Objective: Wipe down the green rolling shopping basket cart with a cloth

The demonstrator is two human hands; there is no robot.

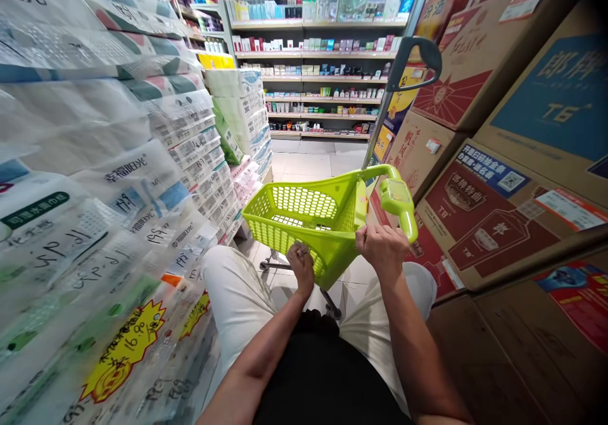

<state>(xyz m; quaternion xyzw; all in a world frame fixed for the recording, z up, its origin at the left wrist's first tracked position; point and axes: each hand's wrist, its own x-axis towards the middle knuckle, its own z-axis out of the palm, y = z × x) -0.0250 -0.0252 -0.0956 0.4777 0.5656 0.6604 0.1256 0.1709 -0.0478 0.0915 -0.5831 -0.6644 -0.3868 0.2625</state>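
A lime-green shopping cart (339,257) stands close in front of my knees, turned so its handle is at the right. Through its perforated walls the basket looks bare. My right hand (384,246) is closed on the cart's upper rear edge, just below the handle (399,197). Against the near side wall is my left hand (302,264), its fingers curled in. Something small and greyish shows at those fingers, too unclear to name. Part of the cart's wheels shows beneath the basket.
Wrapped tissue packs (142,178) with handwritten prices are piled along the left. Cardboard cartons (465,203) rise on the right, with a dark grey trolley handle (415,64) before them. Shelves of small boxed goods (316,54) stand beyond the tiled floor (308,152).
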